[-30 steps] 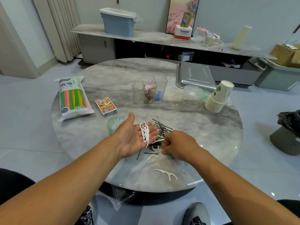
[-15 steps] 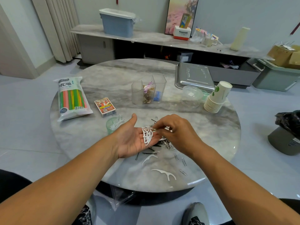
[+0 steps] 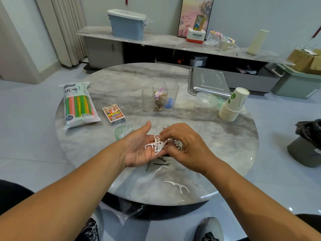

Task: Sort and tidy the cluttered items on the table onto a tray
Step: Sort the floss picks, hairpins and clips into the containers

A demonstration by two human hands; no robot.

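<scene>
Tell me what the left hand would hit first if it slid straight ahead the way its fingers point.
The left hand points right, and the right hand is already at its fingertips over the floss picks, so it would meet that first. Depth is hard to judge.

blue lidded bin (image 3: 127, 25) on sideboard (image 3: 156, 41); framed picture (image 3: 195, 14) behind; curtain (image 3: 64, 30) left.

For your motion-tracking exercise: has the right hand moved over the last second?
Yes. The right hand has moved up from the table edge toward the clear organizer, onto the left hand.
</scene>
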